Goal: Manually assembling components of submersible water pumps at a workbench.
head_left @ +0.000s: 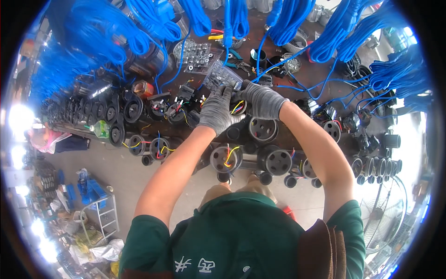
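Both my hands wear grey knit gloves and meet over the bench. My left hand (217,110) lies with its fingers stretched onto the near edge of a clear plastic tray (220,74) of small metal parts, its thumb apart. Curled at the tray's right corner, my right hand (265,99) appears to grip it; its fingertips are partly hidden. Between the hands sits a round black housing with a yellow wire (239,107). Just nearer to me is a black round housing with holes (263,129). A second clear tray of metal parts (197,56) lies beyond on the left.
Bundled blue cables (288,23) hang across the far side, some trailing onto the bench. Teal-handled pliers (236,59) lie past the tray. Black housings with coloured wires (226,158) line the near edge. A fan (378,214) stands at right, a white metal frame (104,216) at left.
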`<state>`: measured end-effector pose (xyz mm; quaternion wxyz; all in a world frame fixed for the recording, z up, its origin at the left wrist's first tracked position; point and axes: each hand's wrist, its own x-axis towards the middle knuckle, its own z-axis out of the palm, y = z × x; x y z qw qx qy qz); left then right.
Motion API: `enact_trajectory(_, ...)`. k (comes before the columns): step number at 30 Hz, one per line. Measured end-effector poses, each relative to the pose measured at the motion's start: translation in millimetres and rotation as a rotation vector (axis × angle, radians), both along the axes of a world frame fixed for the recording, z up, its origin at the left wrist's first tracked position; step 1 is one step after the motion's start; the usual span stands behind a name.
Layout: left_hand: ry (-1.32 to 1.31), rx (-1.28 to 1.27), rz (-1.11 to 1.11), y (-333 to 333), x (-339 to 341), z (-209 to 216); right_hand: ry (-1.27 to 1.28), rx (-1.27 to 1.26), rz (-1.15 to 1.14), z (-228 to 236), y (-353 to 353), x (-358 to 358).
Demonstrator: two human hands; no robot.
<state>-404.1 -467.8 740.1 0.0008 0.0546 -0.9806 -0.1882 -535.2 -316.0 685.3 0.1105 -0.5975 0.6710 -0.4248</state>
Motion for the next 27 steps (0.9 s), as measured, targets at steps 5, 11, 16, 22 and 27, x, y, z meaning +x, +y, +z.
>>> enact_trajectory(5,0.034,-0.051,0.011,-1,0,-2,0.413,0.457,0.067,56,-11,13)
enact_trajectory(11,-0.057,0.011,0.085,4,-1,15,0.276,0.613,0.008,69,-15,-10)
enact_trajectory(16,-0.257,0.002,0.205,15,-8,29,-0.242,0.668,-0.331,79,-31,-4)
enact_trajectory(22,-0.246,0.026,0.124,6,-4,14,-0.670,0.592,-0.472,76,-28,8)
enact_trajectory(27,-0.324,-0.010,0.067,12,-9,29,-0.690,0.517,-0.437,71,-29,8)
